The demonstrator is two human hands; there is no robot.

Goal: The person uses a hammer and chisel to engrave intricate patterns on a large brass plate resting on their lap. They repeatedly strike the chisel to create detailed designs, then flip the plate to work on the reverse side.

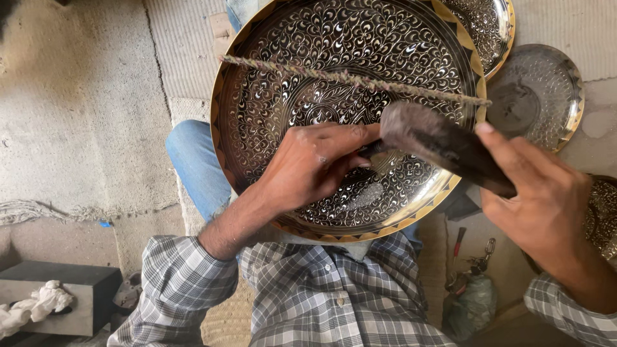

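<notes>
A large round brass tray (257, 77) with dense black-and-silver engraved scrollwork rests tilted on my lap. My left hand (308, 164) lies on its lower middle and pinches a thin dark chisel (371, 149) against the surface. My right hand (540, 193) grips a dark wooden mallet (437, 141), its blunt head poised just above the chisel's top. A twisted cord (347, 78) stretches across the tray's face from upper left to right rim.
Two smaller engraved plates (491, 26) (546, 96) lie beyond the tray at upper right, another (601, 215) at the right edge. Small tools (457, 247) lie on the floor at my right knee. A grey block with a white rag (38, 305) sits lower left.
</notes>
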